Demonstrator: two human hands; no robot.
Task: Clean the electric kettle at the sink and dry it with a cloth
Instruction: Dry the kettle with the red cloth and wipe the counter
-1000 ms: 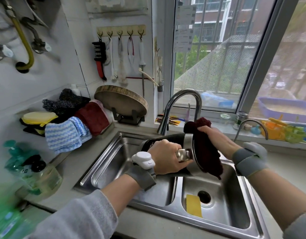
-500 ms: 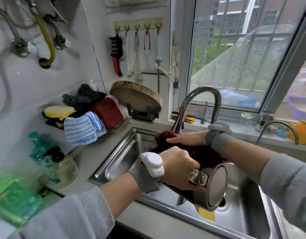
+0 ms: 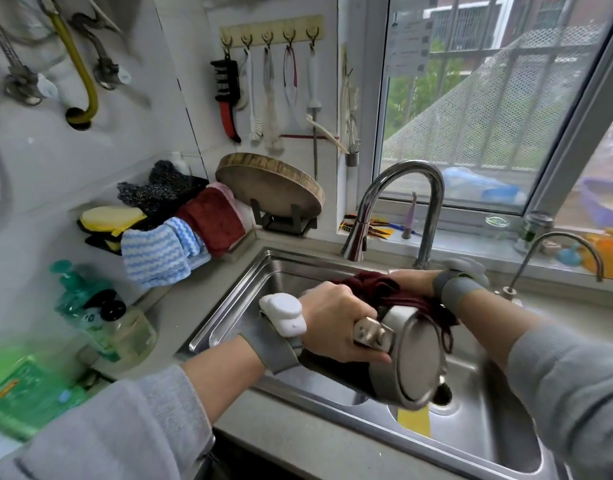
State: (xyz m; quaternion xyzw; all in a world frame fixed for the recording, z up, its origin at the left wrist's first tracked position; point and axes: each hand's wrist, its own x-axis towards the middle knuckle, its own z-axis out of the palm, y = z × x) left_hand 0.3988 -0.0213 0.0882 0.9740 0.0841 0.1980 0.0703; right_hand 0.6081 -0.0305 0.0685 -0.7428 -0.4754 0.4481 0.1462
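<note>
Compared with half a second back, not much is shifted: the kettle is kept on its side over the sink, and the right hand is found a touch further along the cloth. The kettle's handle is gripped by the left hand, fingers curled right round it, with the metal hinge piece poking out just past the knuckles. The steel base is turned toward the camera, right of that grip and a bit below it. The dark red cloth is draped over the kettle body just behind the grip and is pressed down by the right hand; whether its fingers are curled or flat can't really be told. A yellow sponge is seen in the basin below the kettle, and the faucet is arched above the hands.
</note>
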